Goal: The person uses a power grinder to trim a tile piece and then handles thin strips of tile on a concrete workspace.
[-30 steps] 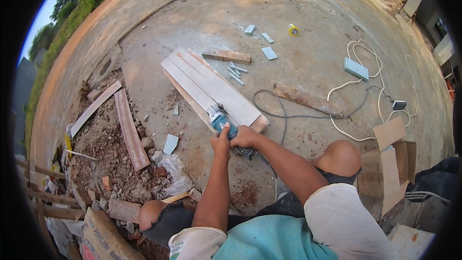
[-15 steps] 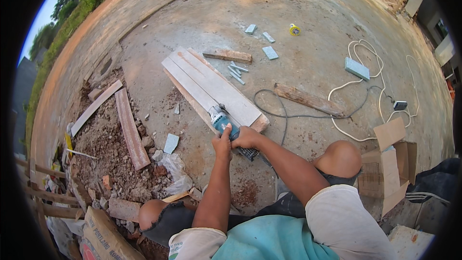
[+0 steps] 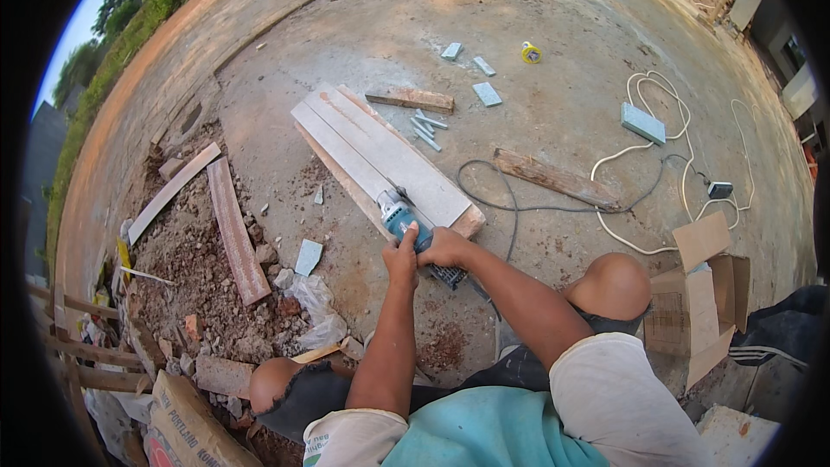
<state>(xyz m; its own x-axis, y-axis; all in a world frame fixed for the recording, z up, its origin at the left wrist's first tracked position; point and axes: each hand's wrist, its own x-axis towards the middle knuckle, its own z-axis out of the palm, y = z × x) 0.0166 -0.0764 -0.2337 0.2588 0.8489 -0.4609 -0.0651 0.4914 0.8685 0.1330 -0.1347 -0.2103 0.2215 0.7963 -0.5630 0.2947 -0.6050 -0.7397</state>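
Both my hands are wrapped round a teal angle grinder (image 3: pixel 399 220). My left hand (image 3: pixel 401 256) grips its body from the left, thumb on top. My right hand (image 3: pixel 443 249) closes on the rear part, where the dark vented end sticks out below. The grinder's disc end rests over a long pale tile (image 3: pixel 402 156), at the lower part of a dark straight line running along its length. Beneath the tile lies a wooden board (image 3: pixel 474 223), which shows along the edges. How deep the disc sits in the tile cannot be made out.
A dark cord (image 3: pixel 553 207) loops right past a wooden offcut (image 3: pixel 553 177) to a white extension cable (image 3: pixel 624 156). A cardboard box (image 3: pixel 670 311) stands by my right knee. Left lie rubble (image 3: pixel 216 294) and two tile strips (image 3: pixel 235 229). Bluish tile pieces (image 3: pixel 487 94) lie ahead.
Hardly anything differs. My hands and the grinder stay at almost the same spot on the tile, and the whole view has shifted very slightly.
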